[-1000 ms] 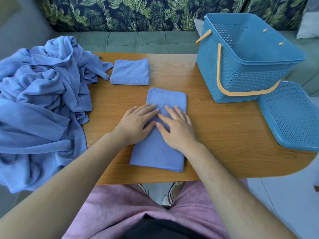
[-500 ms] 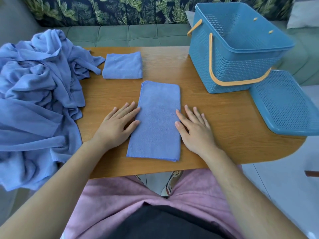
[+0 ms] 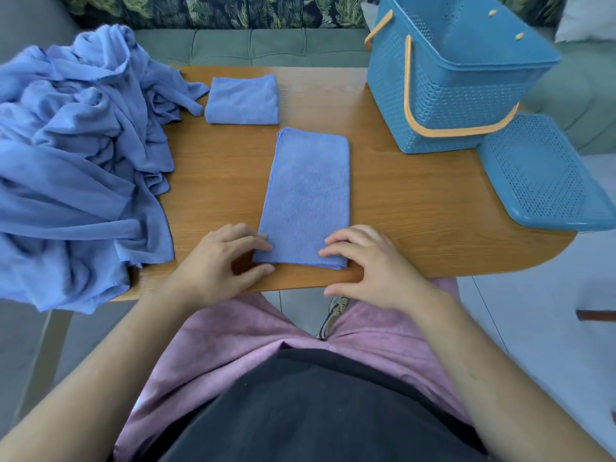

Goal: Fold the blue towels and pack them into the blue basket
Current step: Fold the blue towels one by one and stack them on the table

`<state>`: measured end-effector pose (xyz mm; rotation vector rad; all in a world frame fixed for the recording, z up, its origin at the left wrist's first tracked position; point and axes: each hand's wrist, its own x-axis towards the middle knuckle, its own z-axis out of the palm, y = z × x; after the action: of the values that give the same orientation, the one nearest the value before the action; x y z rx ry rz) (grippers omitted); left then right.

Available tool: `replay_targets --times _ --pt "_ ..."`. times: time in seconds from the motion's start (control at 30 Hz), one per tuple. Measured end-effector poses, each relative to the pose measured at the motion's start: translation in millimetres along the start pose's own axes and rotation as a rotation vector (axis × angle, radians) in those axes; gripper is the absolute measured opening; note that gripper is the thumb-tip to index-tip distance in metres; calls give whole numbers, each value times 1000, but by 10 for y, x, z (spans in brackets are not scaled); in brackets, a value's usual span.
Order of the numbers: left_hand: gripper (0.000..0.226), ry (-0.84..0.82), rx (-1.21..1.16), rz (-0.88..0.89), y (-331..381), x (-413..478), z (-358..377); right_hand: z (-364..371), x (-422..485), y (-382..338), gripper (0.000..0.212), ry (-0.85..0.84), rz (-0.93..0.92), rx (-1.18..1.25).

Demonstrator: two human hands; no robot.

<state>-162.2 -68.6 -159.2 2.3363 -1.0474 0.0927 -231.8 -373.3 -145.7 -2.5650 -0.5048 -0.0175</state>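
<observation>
A long folded blue towel (image 3: pixel 308 195) lies lengthwise in the middle of the wooden table (image 3: pixel 416 211). My left hand (image 3: pixel 216 265) is at its near left corner, with the forefinger on top and the thumb against the near edge, pinching the corner. My right hand (image 3: pixel 370 265) rests curved fingertips on the near right corner, its thumb held apart over the table's edge. A smaller folded blue towel (image 3: pixel 242 100) sits farther back. The blue basket (image 3: pixel 446 78) with orange handles stands at the back right, tilted, and looks empty inside.
A large heap of unfolded blue towels (image 3: pixel 73 155) covers the table's left side and hangs over its edge. The basket's blue lid (image 3: pixel 540 171) lies at the right edge. A green sofa (image 3: pixel 250 46) runs behind the table.
Both hands slid from the middle of the long towel out to its sides, then back toward me to its near corners. The camera has tipped downward.
</observation>
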Motion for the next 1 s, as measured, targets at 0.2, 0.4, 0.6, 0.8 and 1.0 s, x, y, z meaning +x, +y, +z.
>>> replay_targets --times 0.2,0.4,0.6,0.8,1.0 --pt "43 -57 126 50 180 -233 74 87 -186 -14 35 101 -39 15" --pt "17 11 55 45 370 -241 70 15 -316 -72 19 208 -10 165" --pt "20 128 -358 -231 513 -206 -26 -133 -335 -204 36 307 177 391" --pt "28 328 -535 -303 604 235 -101 -258 34 -154 33 397 193 437" --pt "19 321 -647 -459 471 701 -180 -393 652 -1 22 467 253 409"
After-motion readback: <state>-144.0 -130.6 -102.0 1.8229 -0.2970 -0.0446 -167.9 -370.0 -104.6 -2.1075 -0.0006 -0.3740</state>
